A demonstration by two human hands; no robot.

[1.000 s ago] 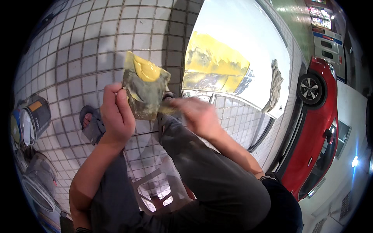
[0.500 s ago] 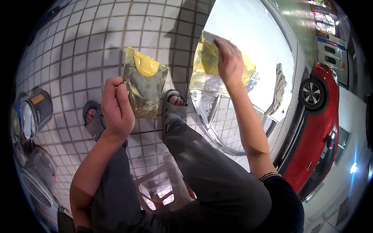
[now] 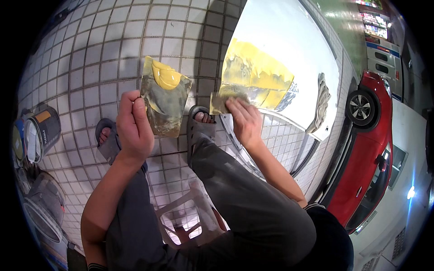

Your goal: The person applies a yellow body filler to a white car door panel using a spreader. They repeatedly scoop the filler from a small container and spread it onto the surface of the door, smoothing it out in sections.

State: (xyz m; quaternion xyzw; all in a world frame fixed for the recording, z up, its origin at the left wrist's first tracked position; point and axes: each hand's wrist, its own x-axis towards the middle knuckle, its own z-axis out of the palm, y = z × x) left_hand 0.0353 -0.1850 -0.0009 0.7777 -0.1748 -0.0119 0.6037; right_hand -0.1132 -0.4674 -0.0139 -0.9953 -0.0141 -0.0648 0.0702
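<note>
My left hand [image 3: 133,124] grips the edge of a flat, grey-smeared mixing board [image 3: 165,108] carrying a thick blob of yellow paste [image 3: 165,76]. My right hand [image 3: 244,122] is closed on a flat, grey-smeared spreader [image 3: 217,103] at the lower left edge of a white car door panel [image 3: 285,36]. A broad patch of yellow filler [image 3: 255,67] with grey streaks covers the panel's left part. A crumpled grey cloth [image 3: 321,101] lies along its right side.
Two sandalled feet [image 3: 201,122] stand on white tiles [image 3: 90,67]. Under me is a plastic stool [image 3: 190,198]. Cans [image 3: 43,133] and a bucket [image 3: 43,207] sit at the left. A red car [image 3: 370,149] and a white van [image 3: 382,65] are at the right.
My right hand with the spreader first swept from beside the board up onto the yellow patch, then came down to the panel's lower edge. My left hand stays nearly in place.
</note>
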